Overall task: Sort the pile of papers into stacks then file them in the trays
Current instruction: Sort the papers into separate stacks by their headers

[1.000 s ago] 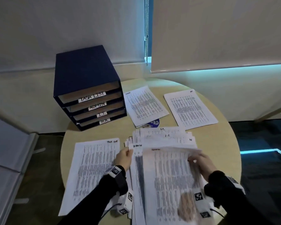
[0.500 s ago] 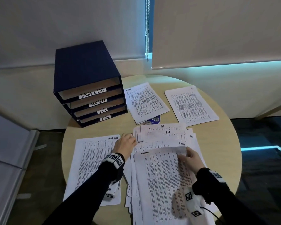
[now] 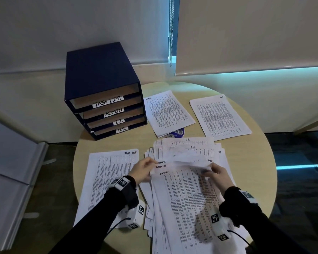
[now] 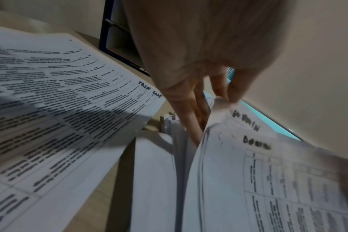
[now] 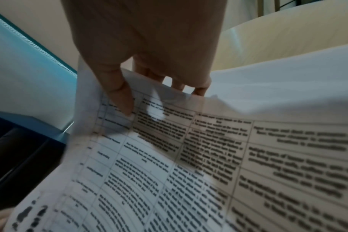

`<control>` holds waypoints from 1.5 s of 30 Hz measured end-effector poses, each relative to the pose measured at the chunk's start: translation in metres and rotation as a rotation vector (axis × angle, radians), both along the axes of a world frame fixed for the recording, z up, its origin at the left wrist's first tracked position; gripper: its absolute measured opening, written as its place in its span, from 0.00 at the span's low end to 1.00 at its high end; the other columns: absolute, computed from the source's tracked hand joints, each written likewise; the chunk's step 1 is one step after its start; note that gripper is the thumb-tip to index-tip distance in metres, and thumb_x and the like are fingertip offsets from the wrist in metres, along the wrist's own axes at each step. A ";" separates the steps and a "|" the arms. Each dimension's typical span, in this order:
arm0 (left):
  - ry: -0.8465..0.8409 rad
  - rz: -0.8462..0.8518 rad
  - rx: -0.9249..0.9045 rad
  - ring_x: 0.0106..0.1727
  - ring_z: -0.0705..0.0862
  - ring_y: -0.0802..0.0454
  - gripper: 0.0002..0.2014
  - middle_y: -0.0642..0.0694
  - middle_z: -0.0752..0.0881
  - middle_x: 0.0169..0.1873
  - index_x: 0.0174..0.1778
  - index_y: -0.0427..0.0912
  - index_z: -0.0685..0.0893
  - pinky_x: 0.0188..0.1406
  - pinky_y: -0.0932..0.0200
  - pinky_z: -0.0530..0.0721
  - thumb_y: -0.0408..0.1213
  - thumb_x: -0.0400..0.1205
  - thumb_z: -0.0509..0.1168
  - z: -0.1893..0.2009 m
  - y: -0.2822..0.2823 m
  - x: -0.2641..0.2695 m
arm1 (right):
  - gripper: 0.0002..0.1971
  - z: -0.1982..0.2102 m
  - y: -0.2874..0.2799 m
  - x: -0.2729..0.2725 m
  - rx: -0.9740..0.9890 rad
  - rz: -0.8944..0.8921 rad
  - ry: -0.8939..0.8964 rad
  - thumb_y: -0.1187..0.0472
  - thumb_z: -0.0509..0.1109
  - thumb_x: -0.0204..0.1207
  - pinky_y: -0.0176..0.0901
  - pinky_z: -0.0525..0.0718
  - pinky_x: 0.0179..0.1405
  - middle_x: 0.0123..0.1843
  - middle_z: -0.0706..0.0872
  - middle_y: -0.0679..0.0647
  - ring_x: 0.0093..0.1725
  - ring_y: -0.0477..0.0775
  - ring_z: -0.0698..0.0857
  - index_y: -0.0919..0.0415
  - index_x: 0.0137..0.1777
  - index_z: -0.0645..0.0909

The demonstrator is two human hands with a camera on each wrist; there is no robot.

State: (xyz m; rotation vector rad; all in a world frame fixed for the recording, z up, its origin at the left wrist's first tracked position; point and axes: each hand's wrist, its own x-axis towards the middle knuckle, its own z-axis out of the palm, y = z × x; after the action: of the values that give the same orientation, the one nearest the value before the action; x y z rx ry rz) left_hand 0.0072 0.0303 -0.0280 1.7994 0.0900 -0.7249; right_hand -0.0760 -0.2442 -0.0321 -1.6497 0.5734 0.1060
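on the left of the round table (image 3: 250, 162) a stack headed "task list" (image 3: 106, 180) is laid flat. behind it, at the table's far left edge, a dark blue tray unit (image 3: 99, 74) is set, its four trays labelled task list, admin, i.t. and h.r. from top to bottom. the left hand (image 3: 142, 171) is closed on the top left corner of a sheet marked "admin" (image 3: 182, 189), which is pinched between thumb and fingers (image 4: 234, 87) just beside the task list stack. this sheet is held on top of the loose pile of papers (image 3: 189, 149) in the middle of the table, with i.t. headings seen further back in the pile. the sheet's top right corner is gripped by the right hand (image 3: 218, 174), thumb (image 5: 119, 94) on the printed face, fingers behind. beyond the pile, an admin stack (image 3: 169, 112) is laid beside the trays, and another stack (image 3: 219, 119) lies to its right, its heading too small to be read.
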 end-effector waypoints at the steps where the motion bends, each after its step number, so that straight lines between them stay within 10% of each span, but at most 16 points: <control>1: -0.056 0.037 0.074 0.45 0.86 0.49 0.09 0.48 0.79 0.58 0.54 0.45 0.82 0.43 0.49 0.90 0.38 0.88 0.55 -0.003 0.000 0.003 | 0.10 0.000 0.000 -0.002 -0.001 0.016 -0.001 0.79 0.68 0.69 0.42 0.72 0.38 0.32 0.80 0.57 0.38 0.54 0.77 0.65 0.33 0.75; 5: -0.282 -0.082 0.339 0.35 0.81 0.49 0.10 0.51 0.77 0.54 0.52 0.46 0.84 0.29 0.59 0.83 0.32 0.87 0.57 -0.008 -0.008 0.014 | 0.09 0.002 -0.001 -0.007 0.001 0.064 0.024 0.72 0.70 0.65 0.44 0.68 0.38 0.29 0.79 0.53 0.36 0.53 0.75 0.61 0.31 0.74; 9: -0.515 -0.272 0.615 0.42 0.80 0.53 0.07 0.53 0.81 0.41 0.37 0.50 0.79 0.35 0.62 0.73 0.39 0.78 0.71 -0.002 -0.013 0.023 | 0.10 0.005 -0.001 -0.009 0.000 0.033 0.012 0.71 0.71 0.66 0.39 0.70 0.33 0.31 0.76 0.55 0.34 0.52 0.73 0.62 0.34 0.72; 14: -0.712 -0.391 0.678 0.44 0.80 0.52 0.08 0.50 0.82 0.43 0.40 0.44 0.79 0.46 0.60 0.78 0.43 0.82 0.68 0.002 -0.018 0.022 | 0.23 0.002 -0.003 -0.011 0.023 -0.017 0.028 0.74 0.73 0.71 0.46 0.81 0.41 0.47 0.85 0.59 0.45 0.57 0.83 0.55 0.60 0.71; 21: -0.836 -0.501 0.717 0.52 0.80 0.50 0.14 0.46 0.84 0.49 0.53 0.40 0.87 0.54 0.52 0.81 0.45 0.86 0.60 0.002 -0.012 0.018 | 0.02 0.004 -0.003 -0.013 -0.114 0.072 0.010 0.74 0.70 0.73 0.39 0.76 0.38 0.37 0.84 0.57 0.38 0.56 0.81 0.71 0.45 0.81; 28: -0.560 -0.349 0.375 0.50 0.81 0.54 0.07 0.49 0.86 0.50 0.52 0.45 0.89 0.54 0.61 0.78 0.38 0.82 0.66 0.019 -0.001 0.001 | 0.08 -0.004 -0.006 -0.005 -0.219 0.038 0.010 0.72 0.76 0.65 0.50 0.69 0.64 0.60 0.76 0.49 0.62 0.51 0.71 0.60 0.31 0.83; 33: -0.307 -0.353 0.297 0.54 0.81 0.57 0.04 0.60 0.77 0.63 0.47 0.55 0.86 0.60 0.55 0.82 0.42 0.82 0.67 0.017 0.002 0.005 | 0.12 0.005 -0.002 -0.006 -0.061 0.057 -0.009 0.78 0.71 0.68 0.42 0.71 0.38 0.29 0.82 0.52 0.36 0.54 0.79 0.63 0.31 0.77; 37: -0.108 -0.003 0.190 0.33 0.79 0.53 0.12 0.44 0.82 0.57 0.61 0.46 0.83 0.29 0.61 0.81 0.34 0.87 0.57 0.013 -0.006 0.011 | 0.12 0.008 -0.003 -0.010 -0.045 0.093 -0.004 0.76 0.70 0.67 0.44 0.69 0.38 0.24 0.80 0.49 0.34 0.53 0.76 0.62 0.29 0.76; 45: -0.588 -0.401 0.684 0.42 0.82 0.52 0.07 0.52 0.81 0.39 0.37 0.46 0.80 0.36 0.64 0.73 0.37 0.79 0.71 0.015 -0.019 0.021 | 0.08 0.016 0.001 -0.015 0.030 0.069 0.016 0.64 0.70 0.54 0.44 0.67 0.36 0.28 0.78 0.51 0.34 0.53 0.73 0.60 0.33 0.75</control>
State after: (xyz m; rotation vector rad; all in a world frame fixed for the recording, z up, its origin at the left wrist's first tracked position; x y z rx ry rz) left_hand 0.0283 0.0110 -0.0130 2.6680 -0.4807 -0.4248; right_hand -0.0907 -0.2436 -0.0157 -1.6407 0.5252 0.1780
